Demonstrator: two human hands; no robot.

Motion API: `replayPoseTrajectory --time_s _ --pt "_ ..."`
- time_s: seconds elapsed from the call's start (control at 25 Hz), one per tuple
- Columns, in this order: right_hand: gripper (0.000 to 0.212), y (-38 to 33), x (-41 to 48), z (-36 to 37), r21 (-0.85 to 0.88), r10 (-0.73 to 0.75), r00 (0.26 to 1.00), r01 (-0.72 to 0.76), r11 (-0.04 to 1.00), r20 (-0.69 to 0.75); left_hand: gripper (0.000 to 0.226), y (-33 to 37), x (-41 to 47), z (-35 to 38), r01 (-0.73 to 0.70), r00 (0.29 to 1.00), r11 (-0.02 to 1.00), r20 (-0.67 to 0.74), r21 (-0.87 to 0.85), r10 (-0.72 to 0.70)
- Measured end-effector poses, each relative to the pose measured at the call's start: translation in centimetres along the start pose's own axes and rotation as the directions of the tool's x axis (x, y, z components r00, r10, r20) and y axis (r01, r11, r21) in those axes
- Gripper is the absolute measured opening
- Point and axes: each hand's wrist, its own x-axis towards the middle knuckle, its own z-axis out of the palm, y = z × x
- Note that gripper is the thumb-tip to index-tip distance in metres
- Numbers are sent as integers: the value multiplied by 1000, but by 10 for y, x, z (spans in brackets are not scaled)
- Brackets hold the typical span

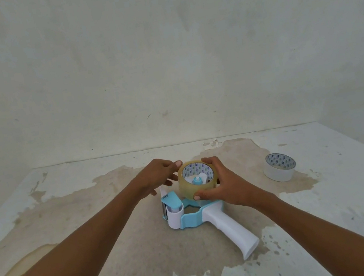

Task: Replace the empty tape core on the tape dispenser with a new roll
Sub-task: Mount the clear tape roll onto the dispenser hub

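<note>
Where set around hub [197,180] of dispenser [190,219]: roll [185,185], clamped in curled fingers of right hand [226,186]; left hand [156,176] slack-fingered, touching rim.

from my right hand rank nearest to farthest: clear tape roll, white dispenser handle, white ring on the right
1. Clear yellowish tape roll: gripped by the right hand.
2. White plastic dispenser handle: just below the wrist.
3. White ring: apart, on the table's right.
</note>
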Motion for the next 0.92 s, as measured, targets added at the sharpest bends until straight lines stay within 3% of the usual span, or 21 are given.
replayPoseTrajectory --time_s 0.16,0.4,0.92 --pt "98 6 -2 7 30 8 999 -7 1000 -33 43 -6 -4 -7 6 996 1000 86 -28 -4" --pt "83 1 1 -2 -2 23 999 -23 1000 26 53 -5 -3 -3 18 986 1000 167 -8 -16" --pt "85 12 6 2 -117 109 994 -104 988 32 51 5 15 -4 105 949 960 262 259 -174"
